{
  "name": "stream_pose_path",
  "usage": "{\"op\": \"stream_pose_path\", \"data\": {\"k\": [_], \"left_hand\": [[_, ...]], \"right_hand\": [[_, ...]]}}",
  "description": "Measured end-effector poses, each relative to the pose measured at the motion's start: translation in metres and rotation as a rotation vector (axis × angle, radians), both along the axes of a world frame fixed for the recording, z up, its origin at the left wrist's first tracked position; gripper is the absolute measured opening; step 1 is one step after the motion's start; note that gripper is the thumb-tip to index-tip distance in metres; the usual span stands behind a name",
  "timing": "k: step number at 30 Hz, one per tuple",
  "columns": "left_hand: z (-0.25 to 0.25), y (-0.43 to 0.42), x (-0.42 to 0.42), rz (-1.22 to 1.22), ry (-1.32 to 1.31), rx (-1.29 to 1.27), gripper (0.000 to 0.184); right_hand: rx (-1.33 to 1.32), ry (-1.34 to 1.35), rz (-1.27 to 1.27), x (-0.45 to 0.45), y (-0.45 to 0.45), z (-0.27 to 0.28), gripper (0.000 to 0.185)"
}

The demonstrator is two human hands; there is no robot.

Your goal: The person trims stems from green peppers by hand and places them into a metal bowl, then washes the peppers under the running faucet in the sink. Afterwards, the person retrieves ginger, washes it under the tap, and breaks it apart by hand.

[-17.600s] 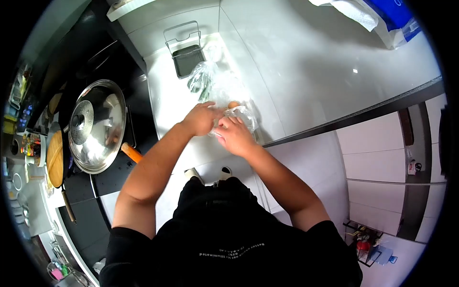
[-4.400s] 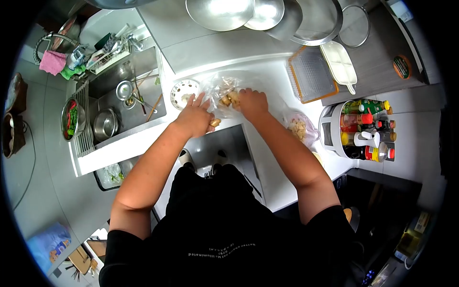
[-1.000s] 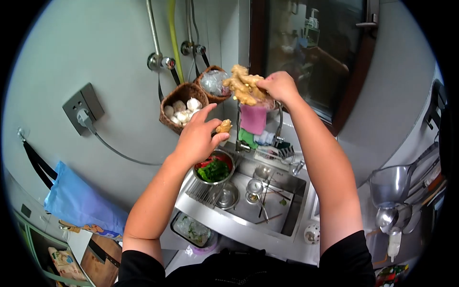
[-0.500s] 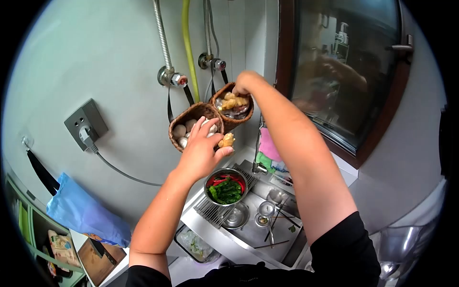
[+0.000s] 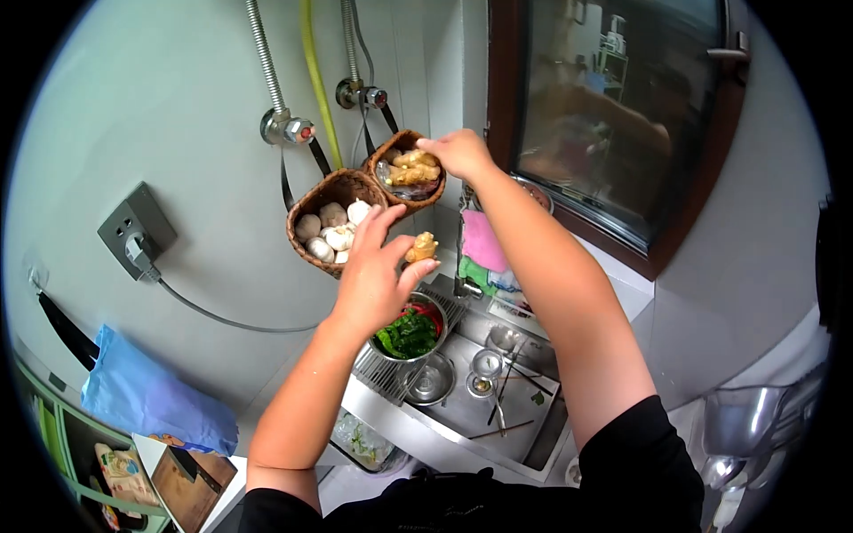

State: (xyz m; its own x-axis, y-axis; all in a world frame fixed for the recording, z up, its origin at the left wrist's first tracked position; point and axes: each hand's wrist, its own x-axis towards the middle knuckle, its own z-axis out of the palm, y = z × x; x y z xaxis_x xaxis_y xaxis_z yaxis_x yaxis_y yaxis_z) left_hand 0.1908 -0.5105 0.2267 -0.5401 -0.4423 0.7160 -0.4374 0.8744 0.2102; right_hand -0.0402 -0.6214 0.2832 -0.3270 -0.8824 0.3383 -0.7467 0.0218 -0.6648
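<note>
My left hand [image 5: 369,282] pinches a small piece of ginger [image 5: 423,247] between thumb and fingers, in front of a woven basket [image 5: 306,197] of garlic bulbs [image 5: 332,215]. Beside it, on the right, hangs a second woven basket [image 5: 428,202] with larger ginger roots [image 5: 414,169] lying on a plastic-wrapped item. My right hand [image 5: 459,153] is at this basket's upper right rim, its fingers closed on the edge; the fingertips are partly hidden.
Below the hands, a metal bowl [image 5: 436,313] of green and red peppers stands on a rack over the sink [image 5: 462,417]. Small metal bowls and chopsticks lie in the sink. A window [image 5: 622,107] is at right; a socket [image 5: 138,222] and blue bag [image 5: 155,382] are at left.
My right hand has drawn back from inside the ginger basket to its rim. My left hand still holds the ginger piece, now lower relative to the garlic basket. The whole view has shifted.
</note>
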Motion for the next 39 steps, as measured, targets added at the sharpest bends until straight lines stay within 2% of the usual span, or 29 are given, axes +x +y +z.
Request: {"op": "stream_pose_path", "data": {"k": [3, 4, 5, 6, 9, 10, 12, 13, 15, 16, 17, 18, 20, 22, 24, 25, 26, 30, 32, 35, 37, 39], "left_hand": [[-0.036, 0.009, -0.017, -0.081, 0.160, 0.266, 0.027], [-0.053, 0.010, -0.026, -0.091, 0.199, 0.417, 0.030], [-0.076, 0.009, -0.037, -0.151, 0.282, 0.531, 0.031], [-0.101, 0.009, -0.048, -0.209, 0.365, 0.644, 0.032], [-0.178, 0.007, -0.077, -0.197, 0.388, 0.938, 0.031], [-0.197, 0.011, -0.085, -0.207, 0.386, 1.040, 0.030], [-0.230, 0.027, -0.097, -0.220, 0.375, 1.244, 0.029], [-0.244, 0.035, -0.106, -0.242, 0.389, 1.211, 0.029], [-0.258, 0.049, -0.116, -0.213, 0.309, 1.339, 0.029], [-0.261, 0.056, -0.118, -0.190, 0.272, 1.402, 0.029], [-0.264, 0.059, -0.119, -0.228, 0.252, 1.457, 0.041], [-0.266, 0.061, -0.118, -0.204, 0.211, 1.485, 0.044], [-0.267, 0.056, -0.118, -0.160, 0.123, 1.538, 0.050], [-0.269, 0.040, -0.120, -0.066, 0.077, 1.546, 0.058], [-0.332, -0.007, -0.129, -0.043, -0.032, 1.164, 0.054], [-0.306, -0.012, -0.133, -0.060, -0.113, 1.016, 0.046], [-0.324, -0.029, -0.142, -0.075, -0.169, 0.852, 0.036], [-0.342, -0.092, -0.189, -0.142, -0.435, 0.808, 0.024], [-0.359, -0.124, -0.214, -0.140, -0.531, 0.777, 0.027], [-0.341, -0.137, -0.239, -0.139, -0.670, 0.926, 0.029], [-0.340, -0.136, -0.245, -0.106, -0.706, 0.929, 0.029], [-0.355, -0.145, -0.233, -0.208, -0.723, 0.822, 0.033]], "right_hand": [[-0.522, -0.260, 0.150, -0.014, 0.054, -0.061, 0.042], [-0.462, -0.465, 0.176, -0.003, 0.096, -0.076, 0.035], [-0.405, -0.556, 0.214, -0.003, 0.125, -0.104, 0.030], [-0.374, -0.515, 0.154, -0.002, 0.150, -0.134, 0.029], [-0.296, -0.778, 0.205, 0.007, 0.200, -0.231, 0.030], [-0.186, -0.843, 0.194, 0.013, 0.218, -0.246, 0.033], [-0.134, -0.897, 0.222, 0.012, 0.238, -0.274, 0.038], [-0.080, -0.804, 0.182, 0.003, 0.244, -0.286, 0.039], [0.039, -0.614, 0.115, -0.014, 0.255, -0.305, 0.040], [0.081, -0.652, 0.139, -0.024, 0.258, -0.314, 0.039], [0.125, -0.694, 0.166, -0.033, 0.258, -0.324, 0.038], [0.171, -0.743, 0.192, -0.038, 0.259, -0.332, 0.037], [0.158, -1.023, 0.195, -0.044, 0.260, -0.349, 0.037], [0.194, -1.103, 0.155, -0.049, 0.262, -0.364, 0.039], [0.218, -1.117, 0.006, -0.055, 0.261, -0.380, 0.040], [0.229, -1.129, -0.076, -0.054, 0.262, -0.389, 0.040], [0.219, -1.150, -0.134, -0.056, 0.261, -0.399, 0.040], [0.254, -1.141, -0.292, -0.062, 0.265, -0.408, 0.036], [0.252, -1.094, -0.286, -0.066, 0.271, -0.412, 0.036], [0.209, -1.115, -0.393, -0.068, 0.280, -0.431, 0.034], [0.234, -1.088, -0.447, -0.072, 0.284, -0.438, 0.031], [0.232, -1.132, -0.496, -0.073, 0.289, -0.443, 0.030]]}}
